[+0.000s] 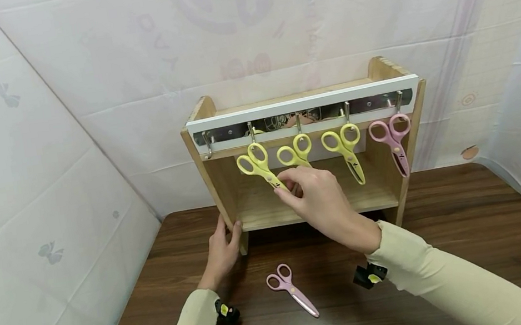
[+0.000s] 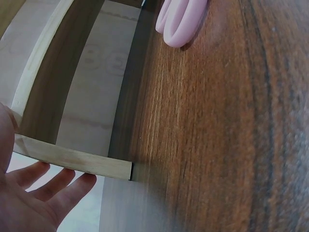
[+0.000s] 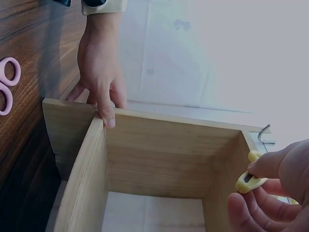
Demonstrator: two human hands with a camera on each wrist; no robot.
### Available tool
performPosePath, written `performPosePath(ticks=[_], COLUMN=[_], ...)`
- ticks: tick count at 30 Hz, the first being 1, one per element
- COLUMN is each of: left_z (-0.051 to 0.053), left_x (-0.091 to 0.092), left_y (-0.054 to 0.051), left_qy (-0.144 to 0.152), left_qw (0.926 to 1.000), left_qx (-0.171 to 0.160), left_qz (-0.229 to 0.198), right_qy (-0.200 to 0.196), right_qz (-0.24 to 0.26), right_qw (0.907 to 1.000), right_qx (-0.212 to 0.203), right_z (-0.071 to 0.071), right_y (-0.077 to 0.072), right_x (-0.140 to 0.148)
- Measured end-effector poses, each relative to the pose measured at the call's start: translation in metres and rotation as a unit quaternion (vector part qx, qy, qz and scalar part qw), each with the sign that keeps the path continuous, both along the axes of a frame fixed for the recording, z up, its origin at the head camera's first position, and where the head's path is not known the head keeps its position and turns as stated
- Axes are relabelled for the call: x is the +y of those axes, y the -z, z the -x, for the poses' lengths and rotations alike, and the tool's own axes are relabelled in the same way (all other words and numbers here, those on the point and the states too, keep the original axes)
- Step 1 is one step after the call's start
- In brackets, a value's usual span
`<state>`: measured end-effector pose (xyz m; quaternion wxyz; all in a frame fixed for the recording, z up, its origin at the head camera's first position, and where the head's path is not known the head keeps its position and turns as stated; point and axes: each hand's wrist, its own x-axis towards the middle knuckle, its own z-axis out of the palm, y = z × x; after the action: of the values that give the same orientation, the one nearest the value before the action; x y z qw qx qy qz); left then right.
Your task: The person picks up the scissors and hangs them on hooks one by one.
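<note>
My right hand [image 1: 318, 193] pinches the blade end of a pair of yellow scissors [image 1: 259, 166] between thumb and fingers. One handle loop of these scissors is at the second hook from the left; whether the hook bears their weight I cannot tell. Low on its left side, the small wooden shelf [image 1: 217, 186] is gripped by my left hand [image 1: 220, 254]. In the left wrist view, the fingers lie along the outside of the side panel [image 2: 72, 157], and the right wrist view shows the thumb on the front edge. Pink scissors [image 1: 295, 293] lie on the table before the shelf.
Across the shelf's top front runs a white hook rail [image 1: 278, 109]. Two more yellow scissors [image 1: 302, 145] [image 1: 347, 150] and pink scissors [image 1: 395, 145] hang from it; the leftmost hook [image 1: 207, 145] bears nothing. Behind the dark wooden table [image 1: 460, 245] hangs a pale patterned cloth [image 1: 122, 48].
</note>
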<state>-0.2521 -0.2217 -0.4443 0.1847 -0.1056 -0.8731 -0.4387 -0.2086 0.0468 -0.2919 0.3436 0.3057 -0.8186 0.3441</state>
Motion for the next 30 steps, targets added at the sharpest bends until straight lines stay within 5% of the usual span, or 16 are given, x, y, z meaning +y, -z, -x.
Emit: performPosePath(ticks=[11,30], left_z=[-0.001,-0.002], left_x=[0.000,0.001], left_y=[-0.001,-0.001], left_qy=[-0.001,0.006], left_qw=[1.0000,0.9999], left_qx=[-0.005,-0.010], left_qz=[-0.002,-0.003], right_qy=[0.044,0.072], right_qz=[-0.007,0.019], right_qw=[0.9981,0.9966], right_qx=[-0.042,-0.037], right_z=[-0.004,0.010], right_y=[0.015,0.031], right_x=[-0.005,-0.021])
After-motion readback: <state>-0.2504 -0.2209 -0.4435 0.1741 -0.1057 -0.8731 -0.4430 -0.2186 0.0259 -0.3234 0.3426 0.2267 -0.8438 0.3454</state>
